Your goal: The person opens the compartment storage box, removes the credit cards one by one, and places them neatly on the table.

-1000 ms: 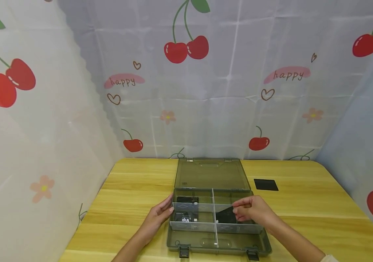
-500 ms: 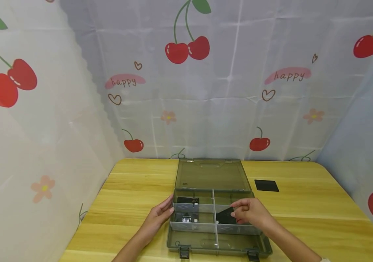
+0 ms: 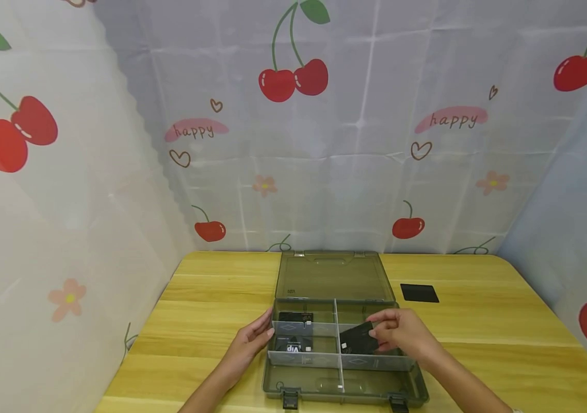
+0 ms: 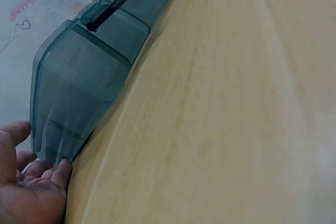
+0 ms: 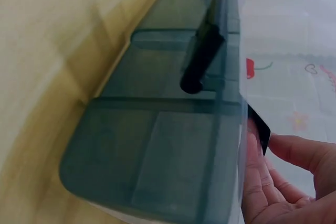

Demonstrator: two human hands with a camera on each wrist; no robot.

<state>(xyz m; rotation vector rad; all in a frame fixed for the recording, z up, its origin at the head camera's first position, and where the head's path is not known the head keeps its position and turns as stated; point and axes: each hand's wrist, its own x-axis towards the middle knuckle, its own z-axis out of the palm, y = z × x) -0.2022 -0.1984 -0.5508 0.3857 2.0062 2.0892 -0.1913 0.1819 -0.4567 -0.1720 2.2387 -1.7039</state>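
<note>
A translucent grey-green divided box (image 3: pixel 301 385) lies unlatched on the table, its lid (image 3: pixel 333 275) laid back. My right hand (image 3: pixel 402 335) pinches a black card (image 3: pixel 357 338), tilted in the right middle compartment; in the right wrist view the card (image 5: pixel 260 128) shows beside the thumb of the hand (image 5: pixel 286 182). My left hand (image 3: pixel 246 343) rests against the box's left side, and in the left wrist view its fingers (image 4: pixel 62 174) touch the box's end wall. Black cards lie in the left back compartment (image 3: pixel 288 316) and left middle compartment (image 3: pixel 285 343).
Another black card (image 3: pixel 419 292) lies on the wooden table (image 3: pixel 221 287), right of the lid. Two latches (image 3: pixel 290 399) hang at the box's front edge. A cherry-printed curtain (image 3: pixel 324 189) stands behind the table and along both sides.
The pinched card has turned and shifted slightly right, and a small light square now shows on its left part. The left hand stays against the box.
</note>
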